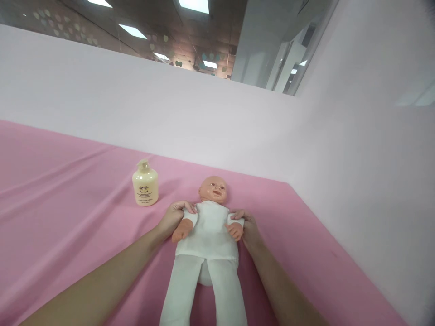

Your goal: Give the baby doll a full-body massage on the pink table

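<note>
A baby doll point(211, 231) in a white top and white leggings lies face up on the pink cloth point(84, 194), its head toward the wall. My left hand point(176, 216) is closed on the doll's upper arm at the left, with the thumb over the white sleeve. At the right, my right hand point(248, 224) grips the other sleeved arm near the shoulder. Both of the doll's bare forearms point down beside its body. Its feet are cut off by the bottom edge of the view.
A cream pump bottle point(145, 185) stands upright on the cloth, left of the doll's head. A white wall point(163, 113) rises behind the cloth, and another point(367, 158) runs along the right side. Glass above the back wall shows ceiling lights.
</note>
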Demonstrator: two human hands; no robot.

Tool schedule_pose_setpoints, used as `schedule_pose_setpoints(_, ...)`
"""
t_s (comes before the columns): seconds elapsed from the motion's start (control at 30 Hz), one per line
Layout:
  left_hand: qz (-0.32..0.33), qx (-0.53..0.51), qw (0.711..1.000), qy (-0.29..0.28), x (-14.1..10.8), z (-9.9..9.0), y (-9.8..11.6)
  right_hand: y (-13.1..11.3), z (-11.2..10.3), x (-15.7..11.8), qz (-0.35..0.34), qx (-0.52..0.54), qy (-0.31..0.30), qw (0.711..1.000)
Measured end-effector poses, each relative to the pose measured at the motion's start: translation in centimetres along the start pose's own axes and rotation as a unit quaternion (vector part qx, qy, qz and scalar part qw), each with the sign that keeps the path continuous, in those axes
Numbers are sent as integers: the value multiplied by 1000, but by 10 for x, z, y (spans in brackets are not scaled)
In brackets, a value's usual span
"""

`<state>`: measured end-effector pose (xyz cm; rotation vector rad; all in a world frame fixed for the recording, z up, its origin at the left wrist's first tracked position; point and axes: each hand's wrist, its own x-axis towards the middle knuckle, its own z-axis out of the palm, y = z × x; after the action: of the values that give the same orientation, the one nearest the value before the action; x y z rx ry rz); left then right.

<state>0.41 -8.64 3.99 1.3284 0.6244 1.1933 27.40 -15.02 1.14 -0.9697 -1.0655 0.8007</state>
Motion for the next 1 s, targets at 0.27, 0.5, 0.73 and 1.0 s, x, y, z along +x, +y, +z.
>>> schedule_pose_setpoints(0.27, -52, -22, 998, 5, 0, 0, 1, -4, 2, 4, 43, 14, -4, 999)
schedule_pose_setpoints(0.5, -46, 57, 997, 20, 0, -1, -7, -19, 14, -4, 94, 49, 15, 994)
schedule_pose_setpoints(0.73, 27, 197, 979, 38, 3, -3, -14, -27, 16, -7, 63, -92, 72, 991)
schedule_pose_setpoints(1.0, -39, 292, 955, 36, -1, -2, -8, -25, 17, -9, 83, -141, 68, 984)
